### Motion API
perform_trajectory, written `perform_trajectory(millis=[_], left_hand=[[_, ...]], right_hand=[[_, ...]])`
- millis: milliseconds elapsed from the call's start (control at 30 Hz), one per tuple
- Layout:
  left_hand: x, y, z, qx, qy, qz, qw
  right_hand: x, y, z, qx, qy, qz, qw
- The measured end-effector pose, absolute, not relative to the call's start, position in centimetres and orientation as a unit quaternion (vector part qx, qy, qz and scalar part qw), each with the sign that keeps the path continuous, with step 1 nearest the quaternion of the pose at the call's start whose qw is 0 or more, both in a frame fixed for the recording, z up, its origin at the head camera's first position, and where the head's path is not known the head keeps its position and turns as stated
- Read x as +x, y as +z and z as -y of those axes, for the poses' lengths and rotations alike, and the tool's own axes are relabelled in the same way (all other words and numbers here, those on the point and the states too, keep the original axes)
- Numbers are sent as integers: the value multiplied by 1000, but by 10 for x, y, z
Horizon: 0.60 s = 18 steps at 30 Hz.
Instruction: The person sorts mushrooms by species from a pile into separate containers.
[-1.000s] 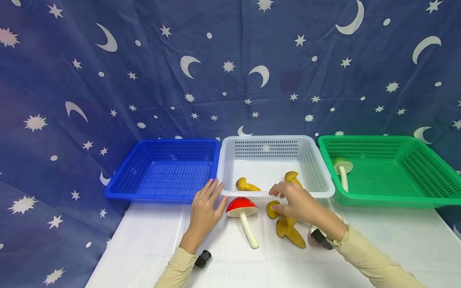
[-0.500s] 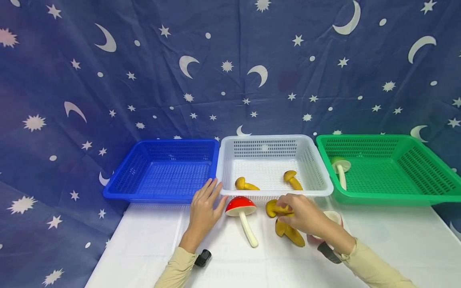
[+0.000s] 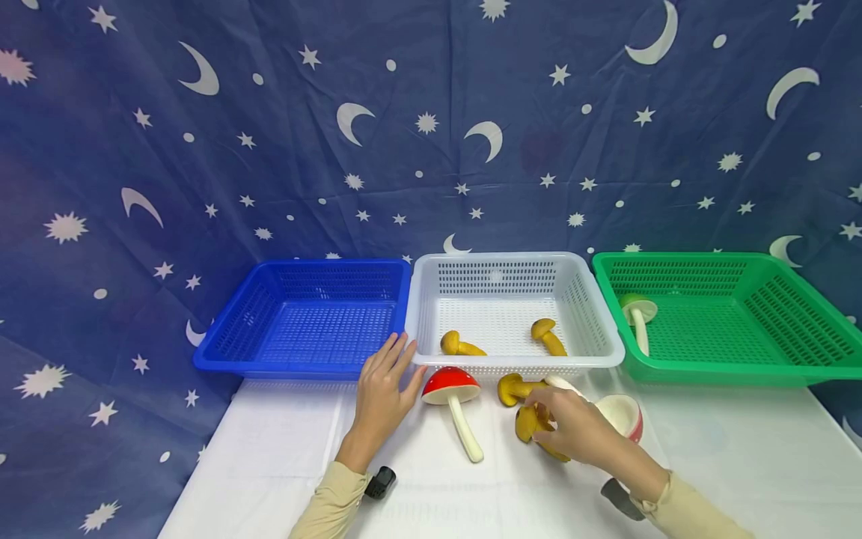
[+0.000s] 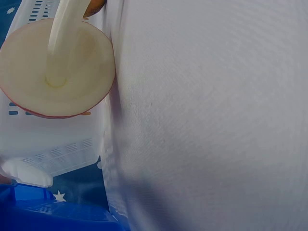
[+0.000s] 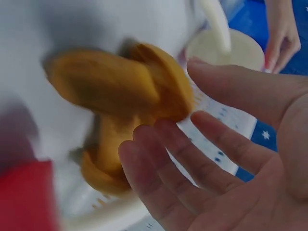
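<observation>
My left hand (image 3: 381,393) has its fingers straight, fingertips at the rims where the blue and white baskets meet. Beside its thumb lies a mushroom with a red cap (image 3: 451,383) and long pale stem; its cap's underside (image 4: 24,67) shows in the left wrist view. My right hand (image 3: 575,427) reaches over a yellow-brown mushroom (image 3: 526,424), fingers and thumb spread close around it; the right wrist view shows the gap between them. Just behind lies another yellow-brown mushroom (image 3: 509,391). A pale-stemmed mushroom with a red-edged cap (image 3: 621,413) lies partly hidden behind the right hand.
A blue basket (image 3: 289,368), a white basket (image 3: 512,361) and a green basket (image 3: 727,373) stand in a row at the back. Two yellow mushrooms (image 3: 542,329) lie in the white one, a green-capped mushroom (image 3: 637,307) in the green one. A starry cloth (image 3: 404,90) hangs behind.
My right hand has come down from the white basket's front edge and moved toward me, over the front yellow-brown mushroom. The red-edged mushroom behind it is more uncovered. The left hand stays put.
</observation>
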State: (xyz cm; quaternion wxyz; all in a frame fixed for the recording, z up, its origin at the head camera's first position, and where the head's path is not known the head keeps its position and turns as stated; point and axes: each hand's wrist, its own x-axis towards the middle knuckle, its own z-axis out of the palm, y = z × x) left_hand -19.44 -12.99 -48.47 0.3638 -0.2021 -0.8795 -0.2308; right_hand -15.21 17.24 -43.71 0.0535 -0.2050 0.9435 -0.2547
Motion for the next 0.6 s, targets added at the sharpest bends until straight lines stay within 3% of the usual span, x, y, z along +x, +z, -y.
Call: perform_trajectory(millis=[600], left_hand=[[-195, -484, 129, -206, -231, 874, 375]], right_hand=[[-131, -473, -160, -191, -158, -968, -35]])
